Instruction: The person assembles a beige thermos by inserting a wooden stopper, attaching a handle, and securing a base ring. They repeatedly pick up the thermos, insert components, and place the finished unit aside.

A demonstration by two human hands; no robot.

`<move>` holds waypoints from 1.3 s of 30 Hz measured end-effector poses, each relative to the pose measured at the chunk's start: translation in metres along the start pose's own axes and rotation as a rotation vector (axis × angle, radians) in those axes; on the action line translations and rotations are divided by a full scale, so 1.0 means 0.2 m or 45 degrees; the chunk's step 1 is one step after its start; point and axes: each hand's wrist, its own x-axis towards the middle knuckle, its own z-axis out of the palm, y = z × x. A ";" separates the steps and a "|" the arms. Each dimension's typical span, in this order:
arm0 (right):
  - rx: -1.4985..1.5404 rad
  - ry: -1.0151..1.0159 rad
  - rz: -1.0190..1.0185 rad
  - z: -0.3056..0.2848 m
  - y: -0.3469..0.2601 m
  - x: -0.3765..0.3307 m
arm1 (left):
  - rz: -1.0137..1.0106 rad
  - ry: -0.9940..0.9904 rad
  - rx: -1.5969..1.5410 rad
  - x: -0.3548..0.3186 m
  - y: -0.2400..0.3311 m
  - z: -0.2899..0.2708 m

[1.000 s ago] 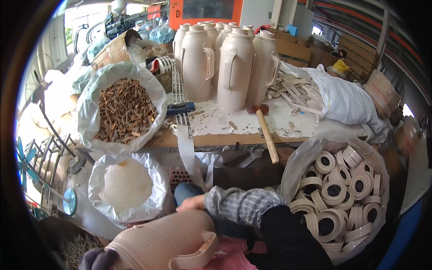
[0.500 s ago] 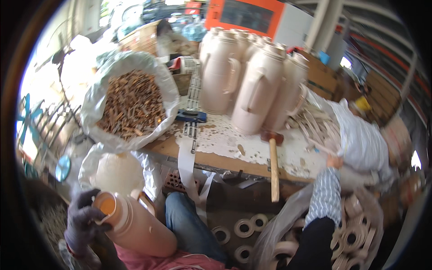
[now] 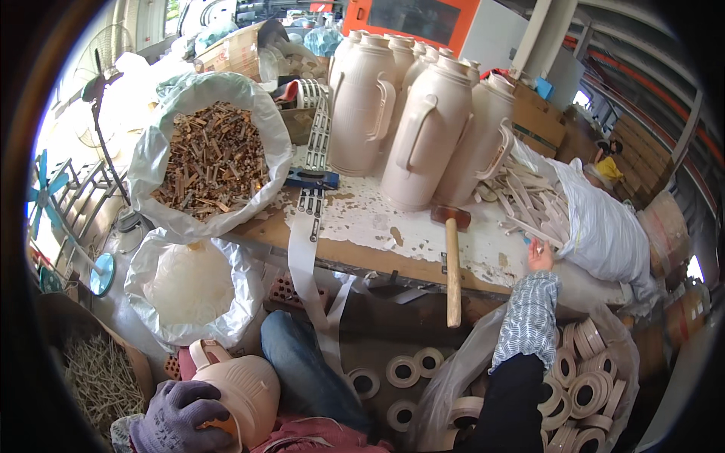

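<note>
In a purple-grey work glove, my left hand (image 3: 183, 417) is closed around the neck end of a pale pink jug-shaped flask shell (image 3: 251, 389) at the lower left. The shell lies tilted against my lap, its loop handle (image 3: 205, 352) uppermost. A bit of orange shows by my fingers; most of the mouth is hidden. My right hand (image 3: 540, 255), its fingertips bare, is at the table's front edge beside a pile of pale plastic strips (image 3: 532, 202). Its fingers are drawn together in a pinch; whatever is between them is too small to name.
Several matching flask shells (image 3: 427, 140) stand on the worn table (image 3: 370, 219). A wooden-handled mallet (image 3: 453, 272) overhangs its edge. Left are sacks of brown metal-like pieces (image 3: 215, 158) and cloudy plastic (image 3: 185, 283). Pale rings (image 3: 585, 392) fill a clear bag lower right.
The flask shell has come down and turned, its mouth swinging from the upper left toward the lower edge. My right hand has shifted slightly left along the strips. The view has tilted a little.
</note>
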 end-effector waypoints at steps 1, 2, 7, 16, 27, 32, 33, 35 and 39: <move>0.128 -0.011 -0.083 0.03 -0.03 0.01 | 0.012 0.030 0.018 -0.01 0.00 0.01; 0.232 -0.104 -0.126 0.09 -0.01 0.01 | 0.005 0.046 0.039 -0.02 0.00 0.01; -0.036 -0.082 -0.516 0.43 0.22 -0.10 | 0.004 -0.014 -0.006 -0.02 0.02 -0.04; -1.172 -0.967 -1.176 1.12 0.35 -1.16 | -0.050 0.197 -0.605 0.00 -0.23 -0.03; 0.103 -1.418 0.626 0.94 1.02 -2.94 | -1.073 1.002 -1.373 0.00 -0.28 0.25; -0.112 -1.373 0.921 0.72 1.10 -3.08 | -1.373 0.734 -1.390 -0.17 -0.22 0.27; -0.148 -1.389 0.973 0.70 1.10 -3.09 | -1.416 0.705 -1.425 -0.18 -0.20 0.26; -0.168 -1.363 0.946 0.69 1.10 -3.14 | -1.416 0.681 -1.422 -0.25 -0.17 0.29; -0.334 -1.400 0.976 0.75 1.09 -3.21 | -1.519 0.901 -1.448 -0.40 -0.16 0.35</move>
